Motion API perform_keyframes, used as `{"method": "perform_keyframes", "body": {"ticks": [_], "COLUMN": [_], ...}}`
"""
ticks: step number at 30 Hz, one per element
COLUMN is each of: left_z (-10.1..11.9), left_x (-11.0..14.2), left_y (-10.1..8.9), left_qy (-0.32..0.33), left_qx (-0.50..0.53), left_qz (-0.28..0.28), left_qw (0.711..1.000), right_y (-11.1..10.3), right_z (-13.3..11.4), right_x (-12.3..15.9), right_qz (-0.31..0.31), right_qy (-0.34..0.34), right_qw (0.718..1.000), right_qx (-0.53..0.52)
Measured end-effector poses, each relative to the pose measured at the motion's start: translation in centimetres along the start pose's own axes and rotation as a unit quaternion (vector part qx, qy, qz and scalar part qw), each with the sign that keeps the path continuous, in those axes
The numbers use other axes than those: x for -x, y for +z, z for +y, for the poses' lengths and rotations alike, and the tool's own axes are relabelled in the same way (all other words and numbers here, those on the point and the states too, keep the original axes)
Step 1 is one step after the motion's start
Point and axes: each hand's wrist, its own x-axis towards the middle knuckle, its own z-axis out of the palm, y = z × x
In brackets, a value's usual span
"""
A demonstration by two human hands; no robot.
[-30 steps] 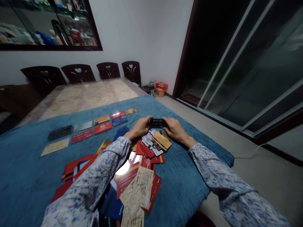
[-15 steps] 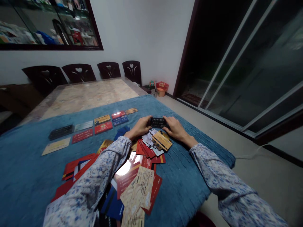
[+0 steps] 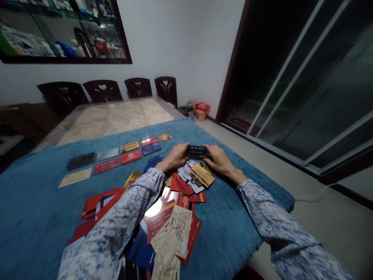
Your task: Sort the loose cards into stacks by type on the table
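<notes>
Card (image 3: pixel 197 152) edges in left hand (image 3: pixel 176 156), right hand (image 3: pixel 220 160); cloth (image 3: pixel 186 131) spreads beyond.

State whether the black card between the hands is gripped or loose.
Gripped: the black card has the left hand at one end and the right hand at the other, its lettered face showing.

The left hand (image 3: pixel 177 156) and right hand (image 3: pixel 220 160) hide the ends of the black card (image 3: pixel 196 152) mid-frame; its small print is illegible. Lower left, the left sleeve (image 3: pixel 125 217) partly covers red cards (image 3: pixel 84 228). The bottom edge crops a beige card (image 3: pixel 166 269), the top edge the cabinet (image 3: pixel 68 60).
</notes>
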Motion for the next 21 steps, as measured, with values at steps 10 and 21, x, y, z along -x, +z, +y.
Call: {"method": "perform_keyframes", "body": {"ticks": [10,21], "left_z": [0.3,-0.2], "left_x": [0.7,2.5], "left_y": [-1.4,-3.6], "left_qy": [-0.007,-0.007], "left_qx": [-0.042,-0.057], "left_qz": [-0.019,-0.031], "left_qw": [0.999,0.998], "right_y": [-0.9,-1.7], "right_z": [-1.0,-2.8], "right_x": [-0.3,-2.0], "right_qz": [0.018,-0.011], "right_qy": [-0.006,-0.044], "right_qw": [0.999,0.998], "right_qx": [0.030,0.031]}}
